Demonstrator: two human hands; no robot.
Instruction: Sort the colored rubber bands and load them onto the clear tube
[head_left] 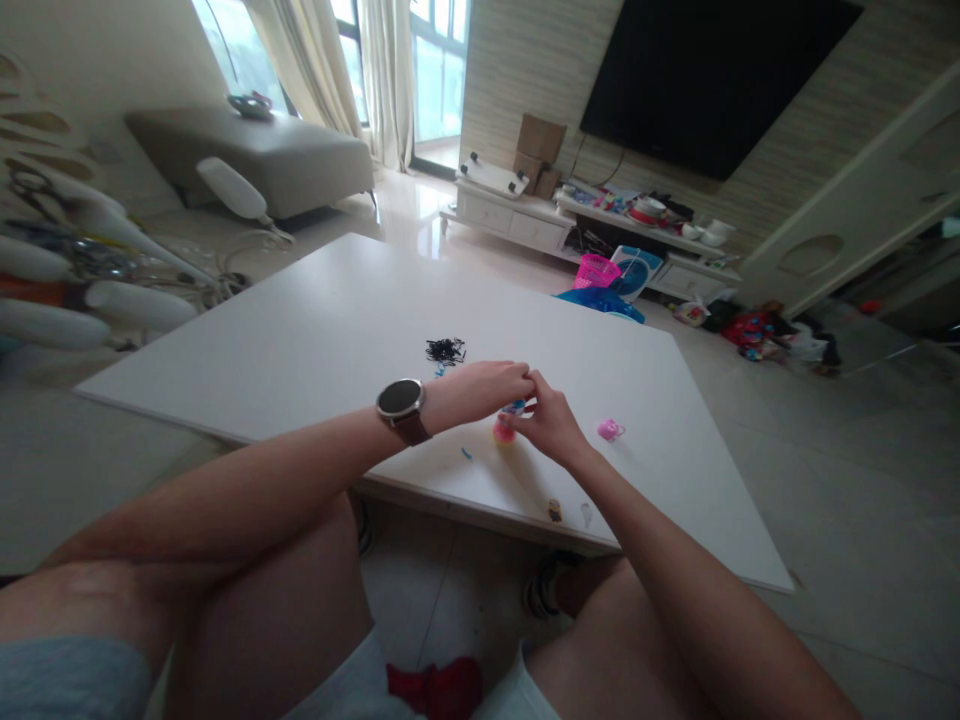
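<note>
No writing can be read anywhere — any marks on the television point(712, 80) are too small.

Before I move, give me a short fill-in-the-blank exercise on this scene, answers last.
The watch is on the ____ wrist.
The heap of thin pieces is coloured ____.
The small cup-like item to the right of the right hand is ____.
The tabletop is ____.

Missing words: left; black; pink; white.
</note>
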